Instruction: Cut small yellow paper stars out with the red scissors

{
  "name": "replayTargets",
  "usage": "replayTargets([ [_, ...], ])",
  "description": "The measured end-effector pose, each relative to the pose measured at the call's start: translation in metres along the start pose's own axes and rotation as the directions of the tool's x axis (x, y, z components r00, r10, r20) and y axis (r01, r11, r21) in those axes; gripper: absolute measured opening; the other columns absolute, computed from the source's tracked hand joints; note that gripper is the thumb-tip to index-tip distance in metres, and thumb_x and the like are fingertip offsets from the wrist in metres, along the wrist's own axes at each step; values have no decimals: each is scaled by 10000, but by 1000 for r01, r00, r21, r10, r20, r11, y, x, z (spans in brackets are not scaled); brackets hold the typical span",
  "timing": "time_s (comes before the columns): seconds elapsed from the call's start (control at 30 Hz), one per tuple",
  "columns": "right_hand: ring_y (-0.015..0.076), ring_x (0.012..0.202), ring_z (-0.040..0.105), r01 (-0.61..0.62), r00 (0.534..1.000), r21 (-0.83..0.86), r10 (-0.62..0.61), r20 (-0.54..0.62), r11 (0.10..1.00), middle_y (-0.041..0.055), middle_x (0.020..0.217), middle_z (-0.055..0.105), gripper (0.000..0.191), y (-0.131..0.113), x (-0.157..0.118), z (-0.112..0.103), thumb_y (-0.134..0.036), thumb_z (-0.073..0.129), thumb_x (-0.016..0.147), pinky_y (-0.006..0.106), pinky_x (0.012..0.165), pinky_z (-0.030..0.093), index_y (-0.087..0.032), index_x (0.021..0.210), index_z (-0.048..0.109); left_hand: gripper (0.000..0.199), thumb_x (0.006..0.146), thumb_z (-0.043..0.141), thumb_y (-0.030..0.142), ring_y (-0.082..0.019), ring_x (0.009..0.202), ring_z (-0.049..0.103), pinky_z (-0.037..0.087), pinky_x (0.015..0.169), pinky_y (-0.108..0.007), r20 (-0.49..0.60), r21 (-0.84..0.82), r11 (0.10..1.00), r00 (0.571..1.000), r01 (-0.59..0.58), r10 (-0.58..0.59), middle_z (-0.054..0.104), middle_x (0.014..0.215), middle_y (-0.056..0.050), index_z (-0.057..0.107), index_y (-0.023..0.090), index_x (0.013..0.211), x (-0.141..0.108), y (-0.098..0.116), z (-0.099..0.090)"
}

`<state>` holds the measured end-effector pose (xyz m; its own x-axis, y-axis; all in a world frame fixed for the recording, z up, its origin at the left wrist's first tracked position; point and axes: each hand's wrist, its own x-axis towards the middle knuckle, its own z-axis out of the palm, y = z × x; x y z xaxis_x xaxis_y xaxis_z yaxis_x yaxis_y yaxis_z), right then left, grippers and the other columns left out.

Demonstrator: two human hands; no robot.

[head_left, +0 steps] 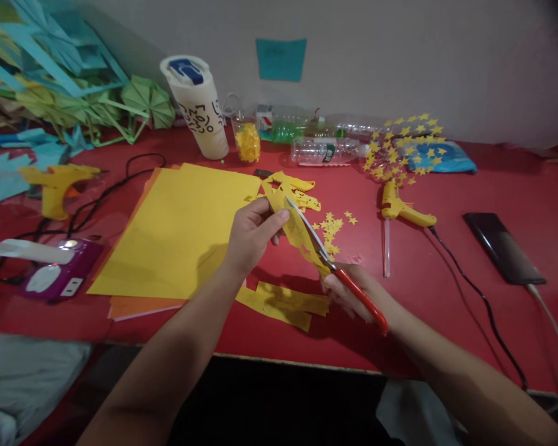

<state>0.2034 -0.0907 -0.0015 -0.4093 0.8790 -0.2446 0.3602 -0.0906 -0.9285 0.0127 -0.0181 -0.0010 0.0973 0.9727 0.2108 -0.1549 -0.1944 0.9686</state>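
My left hand pinches a yellow paper strip near its upper end, above the red table. The strip slants down to the right and has small cut-outs along it. Red-handled scissors are in my right hand, their blades lying along the strip and pointing up to the left. Small yellow paper stars lie in a pile just behind the blades. More yellow strips rest on the table below my hands. Cut yellow scraps lie beyond my left hand.
Yellow sheets are stacked at left, beside a glue gun and purple power socket. A tumbler, star-filled cup and plastic bottles stand or lie behind. Right: another glue gun, phone, cables.
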Motion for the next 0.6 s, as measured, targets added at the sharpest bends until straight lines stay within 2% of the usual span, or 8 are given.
replayTargets([
  [0.17,71,374,331,1,1000,-16,-1,-2,1000,-48,474,390,532,-3,1,-1,-708,428,800,232,361,255,-216,605,386,115,751,616,274,-43,422,465,402,368,-163,6,7,1000,1000,3,-3,575,551,21,654,177,700,0,0,0],
  [0.6,68,380,348,13,1000,-96,-14,-5,995,-20,522,442,542,8,0,-4,-693,400,825,228,375,262,-197,606,424,97,727,633,258,-42,420,463,398,364,-159,-12,-26,1000,1000,3,-4,554,542,30,645,173,682,1,1,-1],
])
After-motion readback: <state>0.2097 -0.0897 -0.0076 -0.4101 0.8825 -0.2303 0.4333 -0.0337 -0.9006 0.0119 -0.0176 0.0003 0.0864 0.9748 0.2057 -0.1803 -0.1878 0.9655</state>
